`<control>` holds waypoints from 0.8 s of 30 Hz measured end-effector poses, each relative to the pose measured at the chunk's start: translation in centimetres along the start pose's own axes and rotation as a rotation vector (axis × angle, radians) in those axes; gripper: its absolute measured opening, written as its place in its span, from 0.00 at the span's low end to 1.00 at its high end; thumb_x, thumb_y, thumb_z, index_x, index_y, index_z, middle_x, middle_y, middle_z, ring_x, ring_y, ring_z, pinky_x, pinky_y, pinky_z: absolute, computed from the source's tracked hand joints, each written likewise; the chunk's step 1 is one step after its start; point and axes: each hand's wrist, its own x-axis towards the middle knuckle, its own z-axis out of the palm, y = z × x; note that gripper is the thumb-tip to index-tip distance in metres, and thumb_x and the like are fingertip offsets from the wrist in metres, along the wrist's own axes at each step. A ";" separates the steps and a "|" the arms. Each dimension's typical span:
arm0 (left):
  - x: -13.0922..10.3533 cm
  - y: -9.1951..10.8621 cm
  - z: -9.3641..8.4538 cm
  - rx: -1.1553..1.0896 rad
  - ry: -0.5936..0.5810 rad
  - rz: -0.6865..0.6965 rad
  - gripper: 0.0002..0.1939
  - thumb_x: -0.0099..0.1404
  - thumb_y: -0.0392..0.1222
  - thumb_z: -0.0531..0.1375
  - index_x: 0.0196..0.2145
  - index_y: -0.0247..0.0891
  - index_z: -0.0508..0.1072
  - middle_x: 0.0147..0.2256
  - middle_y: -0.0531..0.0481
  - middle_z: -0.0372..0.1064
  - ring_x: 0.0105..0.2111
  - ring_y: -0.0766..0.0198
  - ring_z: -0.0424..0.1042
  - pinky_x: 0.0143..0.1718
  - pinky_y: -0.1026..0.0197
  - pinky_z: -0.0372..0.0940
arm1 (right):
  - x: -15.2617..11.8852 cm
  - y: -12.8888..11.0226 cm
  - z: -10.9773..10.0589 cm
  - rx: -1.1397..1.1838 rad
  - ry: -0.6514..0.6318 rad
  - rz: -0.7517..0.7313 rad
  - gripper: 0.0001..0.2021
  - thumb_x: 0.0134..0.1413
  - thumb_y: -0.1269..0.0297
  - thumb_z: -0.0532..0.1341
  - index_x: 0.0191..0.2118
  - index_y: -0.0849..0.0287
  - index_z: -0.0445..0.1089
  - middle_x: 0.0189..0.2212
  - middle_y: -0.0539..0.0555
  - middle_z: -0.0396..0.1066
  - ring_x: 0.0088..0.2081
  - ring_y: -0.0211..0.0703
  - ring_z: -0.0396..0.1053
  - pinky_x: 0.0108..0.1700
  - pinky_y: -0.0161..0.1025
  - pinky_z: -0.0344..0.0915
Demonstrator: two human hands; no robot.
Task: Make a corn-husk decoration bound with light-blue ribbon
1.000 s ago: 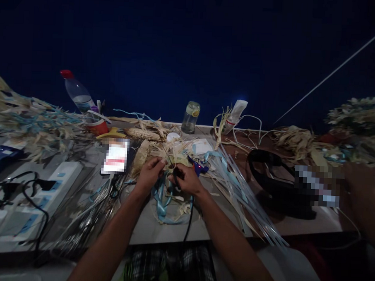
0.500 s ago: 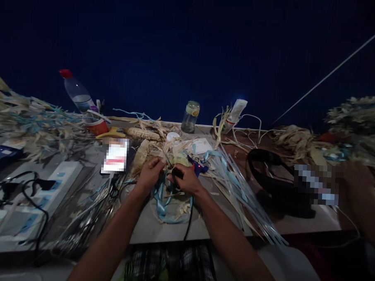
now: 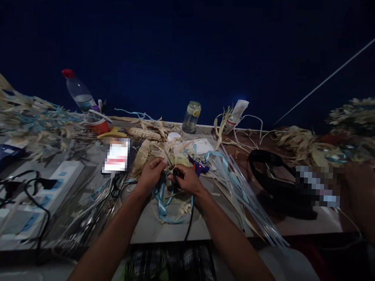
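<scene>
In the middle of the table, my right hand (image 3: 187,178) is closed around the black handles of a pair of scissors (image 3: 175,175). Their thin blades angle up and away toward the left. My left hand (image 3: 153,172) is pinched just beside the blades; what sits between its fingertips is too small to make out. Below both hands, a loop of light blue ribbon (image 3: 163,210) lies on the table among husk scraps (image 3: 186,207). A blue glue gun (image 3: 200,167) with a small red light rests just right of my right hand.
A lit phone (image 3: 116,157) and a white power strip (image 3: 59,182) lie left. Behind stand a corn cob (image 3: 144,133), a glass jar (image 3: 191,118) and a tilted bottle (image 3: 79,92). Clear sticks (image 3: 253,201) and a black strap (image 3: 266,177) lie right, near another person's hand (image 3: 361,181).
The view has shifted very slightly, so everything sits a little further right. Both hands keep nearly the same pose, with the scissors still in the right one.
</scene>
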 end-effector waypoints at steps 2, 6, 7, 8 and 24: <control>0.1 -0.1 -0.1 0.003 -0.002 0.002 0.13 0.51 0.49 0.60 0.22 0.35 0.67 0.21 0.56 0.60 0.21 0.71 0.60 0.24 0.68 0.57 | 0.0 0.1 0.0 -0.001 0.000 -0.002 0.14 0.43 0.57 0.59 0.33 0.62 0.68 0.19 0.46 0.58 0.22 0.31 0.54 0.25 0.29 0.51; 0.2 -0.2 -0.1 0.002 0.002 0.006 0.13 0.51 0.49 0.60 0.22 0.35 0.67 0.21 0.55 0.61 0.21 0.71 0.60 0.24 0.68 0.57 | 0.1 0.2 0.1 0.008 -0.007 -0.013 0.14 0.44 0.57 0.59 0.34 0.63 0.68 0.20 0.46 0.59 0.22 0.31 0.54 0.25 0.29 0.52; 0.2 -0.2 -0.1 0.000 0.003 0.000 0.13 0.51 0.49 0.60 0.22 0.35 0.67 0.21 0.55 0.62 0.21 0.72 0.60 0.23 0.68 0.57 | 0.0 0.2 0.1 0.011 -0.011 -0.019 0.14 0.44 0.57 0.59 0.34 0.63 0.68 0.20 0.46 0.59 0.22 0.31 0.54 0.25 0.29 0.52; 0.1 -0.1 -0.1 -0.002 0.006 -0.008 0.13 0.51 0.49 0.60 0.22 0.35 0.67 0.21 0.55 0.62 0.20 0.72 0.60 0.23 0.68 0.57 | 0.0 0.2 0.1 0.013 -0.012 -0.023 0.13 0.44 0.58 0.59 0.34 0.63 0.68 0.20 0.46 0.59 0.22 0.31 0.54 0.25 0.29 0.52; -0.2 0.4 0.1 -0.055 0.038 -0.020 0.13 0.51 0.49 0.60 0.25 0.36 0.67 0.20 0.57 0.58 0.19 0.74 0.56 0.21 0.69 0.53 | 0.2 0.6 0.1 -0.101 0.123 -0.021 0.12 0.45 0.60 0.58 0.34 0.63 0.70 0.18 0.46 0.58 0.21 0.31 0.53 0.24 0.30 0.51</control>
